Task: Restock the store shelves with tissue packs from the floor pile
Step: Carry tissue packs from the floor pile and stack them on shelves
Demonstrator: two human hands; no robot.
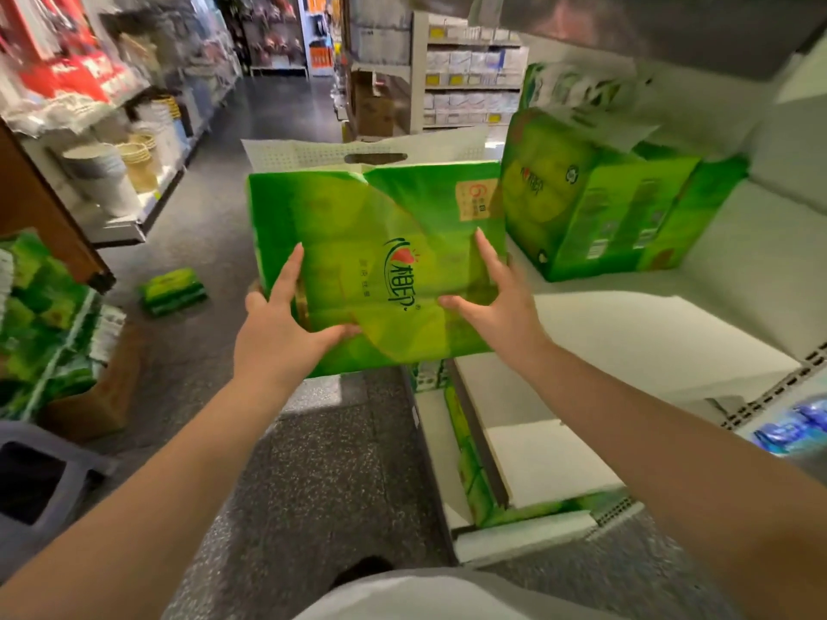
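I hold one green pack (380, 266) in front of me with both hands, out over the aisle floor (322, 476) and just left of the white shelf (662, 333). My left hand (279, 324) takes the pack's near left corner: the fingers (290, 272) are spread up its face and the thumb hooks under the bottom edge. My right hand (496, 302) lies on the face at the right, fingers splayed and slightly bent, pressing rather than pinching.

As I judge it, the job is early to midway. One pack of the same kind (595, 203) already stands on the shelf at the far right, and the shelf nearer me is mostly bare white board. More green packs sit in a pile (40, 324) at the left, and a small bundle (173, 290) lies on the floor farther off, so plenty is left to carry over.

The held pack faces me with its printed side, a touch tilted. Its long axis runs left to right, and its white handle flap (367, 152) points up and away from me.
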